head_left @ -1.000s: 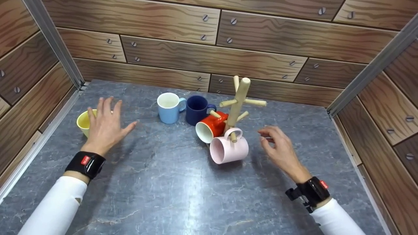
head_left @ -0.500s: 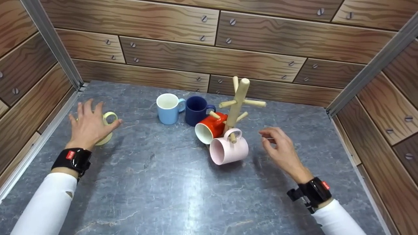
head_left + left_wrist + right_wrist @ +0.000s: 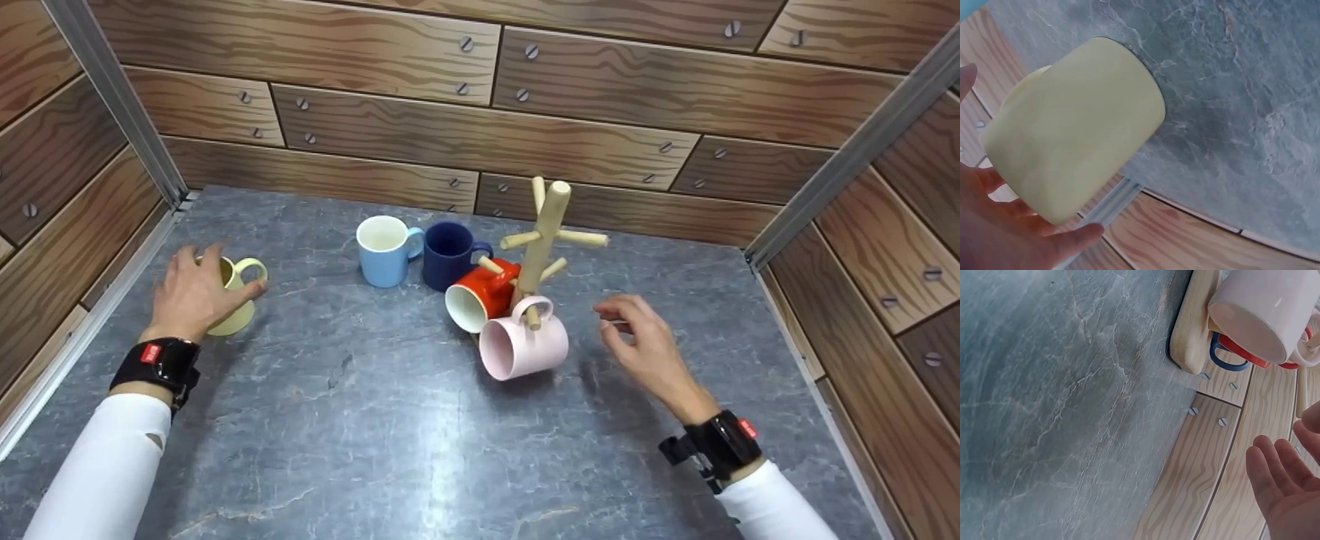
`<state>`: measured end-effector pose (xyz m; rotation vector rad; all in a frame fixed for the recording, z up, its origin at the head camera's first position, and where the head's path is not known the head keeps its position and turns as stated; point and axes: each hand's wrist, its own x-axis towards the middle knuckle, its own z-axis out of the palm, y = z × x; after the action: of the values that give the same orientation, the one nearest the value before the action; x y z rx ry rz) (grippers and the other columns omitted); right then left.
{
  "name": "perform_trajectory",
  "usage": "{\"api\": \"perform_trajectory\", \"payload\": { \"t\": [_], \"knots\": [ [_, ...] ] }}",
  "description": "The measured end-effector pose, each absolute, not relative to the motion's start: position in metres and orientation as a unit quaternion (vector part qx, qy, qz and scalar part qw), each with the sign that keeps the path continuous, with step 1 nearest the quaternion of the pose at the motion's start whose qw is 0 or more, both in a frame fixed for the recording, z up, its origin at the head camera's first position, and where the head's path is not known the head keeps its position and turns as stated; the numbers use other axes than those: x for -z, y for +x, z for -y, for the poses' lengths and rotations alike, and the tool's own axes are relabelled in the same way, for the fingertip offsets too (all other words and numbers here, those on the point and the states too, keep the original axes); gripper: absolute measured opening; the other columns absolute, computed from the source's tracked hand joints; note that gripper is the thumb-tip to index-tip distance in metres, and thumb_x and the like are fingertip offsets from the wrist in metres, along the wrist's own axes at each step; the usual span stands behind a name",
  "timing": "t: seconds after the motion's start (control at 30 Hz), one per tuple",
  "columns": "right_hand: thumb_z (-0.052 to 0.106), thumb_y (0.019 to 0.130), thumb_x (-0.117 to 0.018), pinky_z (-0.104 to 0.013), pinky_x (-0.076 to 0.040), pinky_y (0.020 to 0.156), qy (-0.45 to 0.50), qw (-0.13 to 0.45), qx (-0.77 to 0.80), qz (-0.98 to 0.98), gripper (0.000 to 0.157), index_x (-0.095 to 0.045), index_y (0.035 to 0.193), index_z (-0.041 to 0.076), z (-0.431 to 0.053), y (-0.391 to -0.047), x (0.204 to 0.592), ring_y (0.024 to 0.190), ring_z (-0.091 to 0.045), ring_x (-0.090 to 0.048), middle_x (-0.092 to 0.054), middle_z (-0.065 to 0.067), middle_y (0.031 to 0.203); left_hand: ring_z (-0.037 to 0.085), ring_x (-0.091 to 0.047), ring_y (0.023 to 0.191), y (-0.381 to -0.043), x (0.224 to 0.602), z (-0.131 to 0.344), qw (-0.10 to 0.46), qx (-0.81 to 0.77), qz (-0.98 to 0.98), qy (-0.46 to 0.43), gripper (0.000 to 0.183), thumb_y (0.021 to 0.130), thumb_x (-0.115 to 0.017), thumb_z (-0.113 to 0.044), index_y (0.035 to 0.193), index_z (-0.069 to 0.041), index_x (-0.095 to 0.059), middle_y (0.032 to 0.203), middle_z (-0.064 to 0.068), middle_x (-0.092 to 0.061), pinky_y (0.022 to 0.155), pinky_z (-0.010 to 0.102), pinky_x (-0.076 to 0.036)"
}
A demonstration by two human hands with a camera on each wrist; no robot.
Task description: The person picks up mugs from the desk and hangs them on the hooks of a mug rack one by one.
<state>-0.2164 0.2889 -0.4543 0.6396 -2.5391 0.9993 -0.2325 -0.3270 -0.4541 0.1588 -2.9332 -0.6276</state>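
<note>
Standing upright — yellow mug [image 3: 1078, 129]; left fingers [image 3: 1077, 241] around it.

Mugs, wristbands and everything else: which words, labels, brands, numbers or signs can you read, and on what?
None readable.
Left red tag on left wristband: pale marks, too small.
Right red tag on right wristband: likewise.
Yellow mug, light-blue mug, dark-blue mug, red mug, pink mug: no lettering visible.

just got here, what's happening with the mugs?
A person has their left hand at the yellow mug, fingers by its rim. The right hand is empty, beside the wooden rack. The pink mug and red mug hang there; the light blue mug and dark blue mug stand upright on the table.
</note>
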Motion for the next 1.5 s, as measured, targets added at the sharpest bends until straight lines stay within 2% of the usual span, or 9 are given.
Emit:
{"api": "perform_trajectory", "payload": {
  "t": [0.1, 0.23, 0.37, 0.6, 0.67, 0.87, 1.07, 1.33, 1.5],
  "knots": [
    [0.003, 0.099, -0.064, -0.042, -0.06, 0.088, 0.224, 0.162, -0.351, 0.894, 0.022, -0.071, 0.119, 0.003, -0.289, -0.215, 0.454, 0.108, -0.02, -0.068, -0.065, -0.007, 0.121, 0.068, -0.03, 0.132, -0.231, 0.455, 0.333, 0.06, 0.233, 0.969, 0.057, 0.1, 0.092, -0.067, -0.062, 0.153, 0.009, -0.033, 0.148, 0.048, -0.025, 0.101, 0.08, -0.032],
    [0.006, 0.101, -0.063, -0.045, -0.059, 0.088, 0.219, 0.156, -0.347, 0.899, 0.022, -0.071, 0.121, 0.003, -0.289, -0.214, 0.455, 0.109, -0.021, -0.067, -0.064, -0.006, 0.123, 0.069, -0.029, 0.132, -0.229, 0.457, 0.338, 0.043, 0.254, 0.964, 0.07, 0.097, 0.094, -0.066, -0.059, 0.157, 0.006, -0.029, 0.15, 0.047, -0.023, 0.103, 0.079, -0.031],
    [0.005, 0.099, -0.064, -0.046, -0.059, 0.088, 0.219, 0.163, -0.34, 0.9, 0.021, -0.071, 0.119, 0.003, -0.289, -0.214, 0.455, 0.107, -0.02, -0.068, -0.065, -0.007, 0.122, 0.068, -0.035, 0.128, -0.228, 0.459, 0.34, 0.042, 0.261, 0.962, 0.069, 0.094, 0.096, -0.065, -0.057, 0.158, 0.004, -0.029, 0.147, 0.046, -0.027, 0.101, 0.079, -0.034],
    [0.002, 0.095, -0.068, -0.029, -0.053, 0.089, 0.23, 0.185, -0.318, 0.901, 0.023, -0.073, 0.117, 0.006, -0.288, -0.216, 0.456, 0.105, -0.017, -0.066, -0.067, -0.006, 0.12, 0.068, -0.042, 0.119, -0.227, 0.455, 0.342, 0.048, 0.264, 0.96, 0.078, 0.085, 0.097, -0.065, -0.051, 0.155, 0.003, -0.033, 0.14, 0.044, -0.032, 0.094, 0.078, -0.04],
    [0.002, 0.095, -0.068, -0.029, -0.052, 0.09, 0.229, 0.187, -0.317, 0.901, 0.023, -0.073, 0.117, 0.006, -0.289, -0.216, 0.455, 0.106, -0.018, -0.066, -0.067, -0.006, 0.121, 0.068, -0.042, 0.118, -0.226, 0.452, 0.342, 0.052, 0.264, 0.959, 0.085, 0.085, 0.098, -0.063, -0.052, 0.154, 0.003, -0.033, 0.139, 0.043, -0.032, 0.093, 0.077, -0.041],
    [0.002, 0.095, -0.069, -0.041, -0.051, 0.093, 0.219, 0.191, -0.318, 0.903, 0.023, -0.073, 0.117, 0.006, -0.29, -0.215, 0.452, 0.11, -0.022, -0.065, -0.066, -0.007, 0.12, 0.064, -0.048, 0.112, -0.223, 0.44, 0.331, 0.088, 0.265, 0.957, 0.085, 0.085, 0.097, -0.06, -0.057, 0.154, 0.002, -0.035, 0.139, 0.041, -0.036, 0.088, 0.075, -0.045],
    [0.004, 0.096, -0.069, -0.043, -0.052, 0.094, 0.221, 0.187, -0.316, 0.903, 0.023, -0.073, 0.118, 0.007, -0.29, -0.214, 0.453, 0.111, -0.023, -0.065, -0.066, -0.007, 0.121, 0.061, -0.054, 0.104, -0.214, 0.426, 0.31, 0.13, 0.257, 0.955, 0.072, 0.084, 0.096, -0.056, -0.063, 0.15, 0.0, -0.041, 0.138, 0.035, -0.042, 0.08, 0.069, -0.05],
    [0.005, 0.097, -0.069, -0.043, -0.052, 0.093, 0.22, 0.18, -0.32, 0.904, 0.022, -0.073, 0.118, 0.007, -0.289, -0.211, 0.456, 0.111, -0.023, -0.065, -0.066, -0.007, 0.121, 0.048, -0.056, 0.107, -0.208, 0.416, 0.271, 0.189, 0.352, 0.916, 0.032, 0.068, 0.098, -0.062, -0.048, 0.142, 0.002, -0.049, 0.131, 0.028, -0.054, 0.089, 0.064, -0.048],
    [0.004, 0.097, -0.068, -0.043, -0.052, 0.092, 0.22, 0.175, -0.323, 0.904, 0.022, -0.072, 0.119, 0.005, -0.287, -0.21, 0.451, 0.111, -0.024, -0.064, -0.065, -0.007, 0.121, 0.04, -0.057, 0.106, -0.203, 0.41, 0.24, 0.203, 0.416, 0.886, -0.002, 0.055, 0.095, -0.067, -0.037, 0.134, 0.0, -0.056, 0.125, 0.023, -0.059, 0.087, 0.055, -0.047]
  ]
}}
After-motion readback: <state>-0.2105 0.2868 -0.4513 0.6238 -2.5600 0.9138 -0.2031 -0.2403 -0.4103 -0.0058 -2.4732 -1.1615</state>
